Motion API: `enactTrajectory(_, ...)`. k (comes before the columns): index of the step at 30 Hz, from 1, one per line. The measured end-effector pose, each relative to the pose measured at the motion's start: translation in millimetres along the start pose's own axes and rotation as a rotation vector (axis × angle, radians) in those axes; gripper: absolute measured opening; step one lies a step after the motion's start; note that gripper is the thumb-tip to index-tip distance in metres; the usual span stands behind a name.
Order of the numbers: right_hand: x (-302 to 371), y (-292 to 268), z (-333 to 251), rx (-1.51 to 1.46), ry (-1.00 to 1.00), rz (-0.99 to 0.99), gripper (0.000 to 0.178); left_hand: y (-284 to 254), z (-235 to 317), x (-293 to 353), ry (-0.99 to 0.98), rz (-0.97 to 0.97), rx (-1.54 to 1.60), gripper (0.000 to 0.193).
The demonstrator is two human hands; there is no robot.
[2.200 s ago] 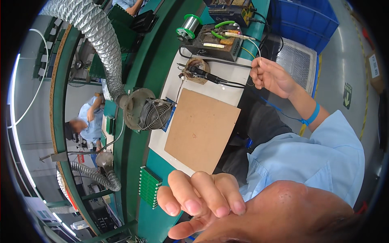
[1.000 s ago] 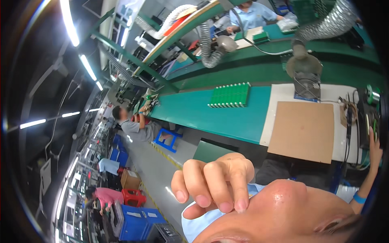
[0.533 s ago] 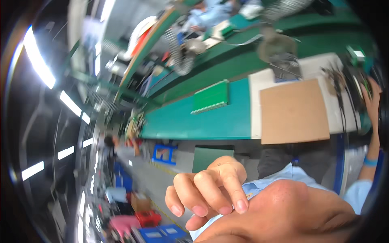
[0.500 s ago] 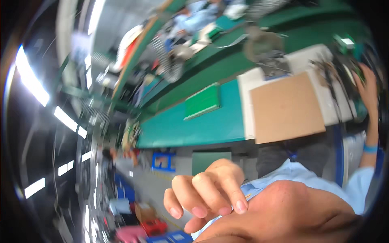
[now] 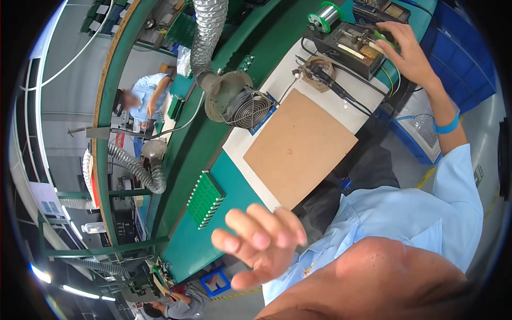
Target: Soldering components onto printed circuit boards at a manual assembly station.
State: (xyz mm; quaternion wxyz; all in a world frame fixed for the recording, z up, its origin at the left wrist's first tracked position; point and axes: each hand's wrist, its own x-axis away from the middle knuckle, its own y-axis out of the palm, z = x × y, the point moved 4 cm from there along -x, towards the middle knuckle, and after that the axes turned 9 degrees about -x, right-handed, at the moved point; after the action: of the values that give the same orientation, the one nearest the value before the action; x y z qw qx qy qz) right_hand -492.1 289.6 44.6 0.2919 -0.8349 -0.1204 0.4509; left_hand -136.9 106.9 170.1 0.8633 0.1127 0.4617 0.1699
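Observation:
My left hand (image 5: 261,240) is raised in the lower middle, fingers half curled and apart, holding nothing. At the upper right, my right hand (image 5: 408,56), a blue band on its wrist, is at the top of a black soldering station (image 5: 349,50). Its thumb and fingers close around a small green-handled tool (image 5: 382,37), mostly covered by the hand, so its exact kind is unclear. Next to the station, a black soldering iron (image 5: 336,85) rests in a round brown holder (image 5: 318,74). A spool of solder wire (image 5: 324,17) stands behind the station.
A brown board (image 5: 298,146) lies on a white sheet over the green bench. Left of it sits a stack of green circuit boards (image 5: 206,199). A fume fan (image 5: 250,111) and flexible duct (image 5: 209,37) stand behind. A blue bin (image 5: 461,66) is at right; a co-worker (image 5: 146,98) sits opposite.
The view has turned, bringing the bench and soldering station further into sight. My left hand has opened out from near the chin. My right hand stays at the station.

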Motion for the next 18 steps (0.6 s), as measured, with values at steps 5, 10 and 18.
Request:
enactTrajectory(5,24,-35,17,-0.022,0.123,-0.011,0.036,-47,-50,22,-0.37,-0.009,-0.215,0.035)
enactTrajectory(10,32,-31,3,-0.124,0.154,-0.009,0.034,-61,-80,52,-0.559,-0.007,-0.291,0.027)
enactTrajectory(18,31,-45,17,0.086,0.158,0.099,0.033,-72,-87,92,-0.753,-0.007,-0.348,0.02)
